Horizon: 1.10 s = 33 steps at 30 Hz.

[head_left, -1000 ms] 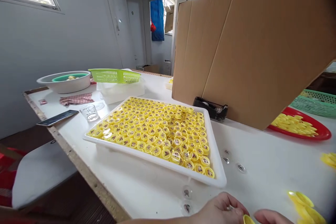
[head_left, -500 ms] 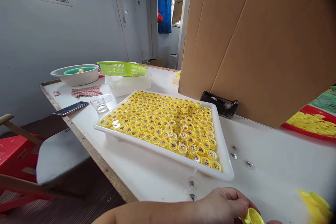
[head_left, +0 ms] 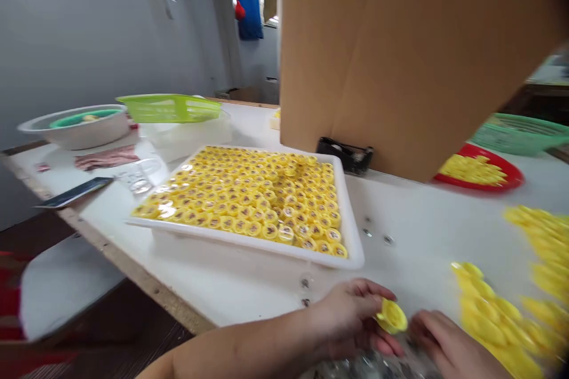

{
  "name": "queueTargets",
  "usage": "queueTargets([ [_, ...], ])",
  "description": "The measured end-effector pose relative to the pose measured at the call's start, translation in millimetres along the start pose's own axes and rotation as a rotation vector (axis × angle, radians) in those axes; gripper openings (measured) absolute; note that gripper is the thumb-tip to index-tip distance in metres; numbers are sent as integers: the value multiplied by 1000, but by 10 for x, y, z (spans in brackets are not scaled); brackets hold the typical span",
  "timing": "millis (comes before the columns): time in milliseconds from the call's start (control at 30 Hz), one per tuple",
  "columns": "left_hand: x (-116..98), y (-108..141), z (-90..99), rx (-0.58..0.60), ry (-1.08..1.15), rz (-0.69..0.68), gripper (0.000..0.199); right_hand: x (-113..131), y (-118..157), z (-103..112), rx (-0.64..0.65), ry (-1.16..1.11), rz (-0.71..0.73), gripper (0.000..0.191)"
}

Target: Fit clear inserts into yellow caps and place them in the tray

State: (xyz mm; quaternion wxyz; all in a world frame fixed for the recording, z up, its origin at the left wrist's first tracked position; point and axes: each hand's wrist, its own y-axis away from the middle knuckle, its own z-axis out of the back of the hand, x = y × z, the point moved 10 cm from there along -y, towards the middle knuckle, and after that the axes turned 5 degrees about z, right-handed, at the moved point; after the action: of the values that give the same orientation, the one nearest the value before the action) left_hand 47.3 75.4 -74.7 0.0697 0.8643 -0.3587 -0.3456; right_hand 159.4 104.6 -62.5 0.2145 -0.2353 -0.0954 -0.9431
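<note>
Yellow plastic, in the form of a small bottle cap [head_left: 391,316], was pinched at its rim by the fingers of the left hand [head_left: 351,315], which were curled nearly closed around it. The right hand [head_left: 450,346] was held half open just beside the cap, and no hold on anything could be made out. The cap was judged to be light and stiff, with a smooth wall apt to slip, so its rim looked the surest place to take hold. Beneath the hands, a blurred heap of clear plastic pieces [head_left: 368,364] was seen on the white table [head_left: 422,237], and loose yellow caps [head_left: 484,320] were spread to the right. Beyond, a white tray [head_left: 240,243] was packed with rows of dark-printed yellow caps [head_left: 235,189].
</note>
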Motion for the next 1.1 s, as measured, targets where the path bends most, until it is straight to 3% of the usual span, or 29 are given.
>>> queueTargets([
  [167, -103, 173, -13, -142, -56, 13, 21, 255, 137, 546, -255, -35, -72, 13],
  [333, -77, 199, -71, -112, -76, 63, 19, 309, 279, 595, -335, -116, -171, 13],
  [400, -54, 205, -87, -98, -73, 71, 21, 427, 328, 639, -448, -102, -122, 18],
  [533, -45, 198, -106, -58, -47, 63, 25, 895, 425, 727, -658, 64, 134, 20],
  [633, -75, 192, -104, -36, -13, 43, 23, 1057, 424, 698, -606, -8, 219, 19],
  [867, -73, 213, -183, 39, 3, 64, 24, 967, 328, 691, -313, -303, 225, 38],
  [1100, -35, 215, -216, 101, 17, 78, 25, 901, 268, 698, -343, -468, 234, 20],
])
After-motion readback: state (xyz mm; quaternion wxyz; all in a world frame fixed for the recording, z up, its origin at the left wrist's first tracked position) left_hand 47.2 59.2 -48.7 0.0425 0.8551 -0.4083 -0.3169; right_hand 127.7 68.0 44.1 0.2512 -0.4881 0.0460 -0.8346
